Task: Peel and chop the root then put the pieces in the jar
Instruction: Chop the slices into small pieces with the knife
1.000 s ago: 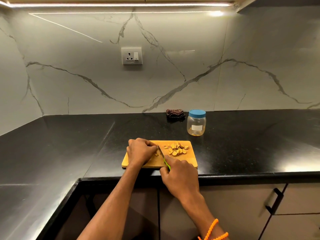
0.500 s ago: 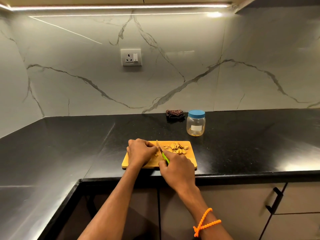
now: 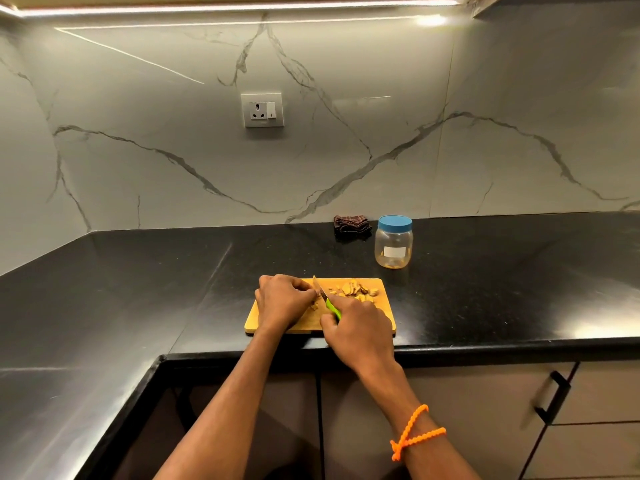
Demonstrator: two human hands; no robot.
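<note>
Right hand [image 3: 356, 323] clamped on knife [image 3: 327, 299], left hand [image 3: 282, 301] curled over root [image 3: 314, 304] on board [image 3: 382, 299].

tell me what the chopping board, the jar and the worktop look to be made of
Chopping board: likely wood or bamboo, a matt yellow-tan slab with a paler edge band.
Jar: probably clear plastic, see-through wall with a white label, under an opaque blue lid; glass cannot be ruled out.
Worktop: polished black stone, perhaps granite, speckled and mirroring the ceiling light.
</note>
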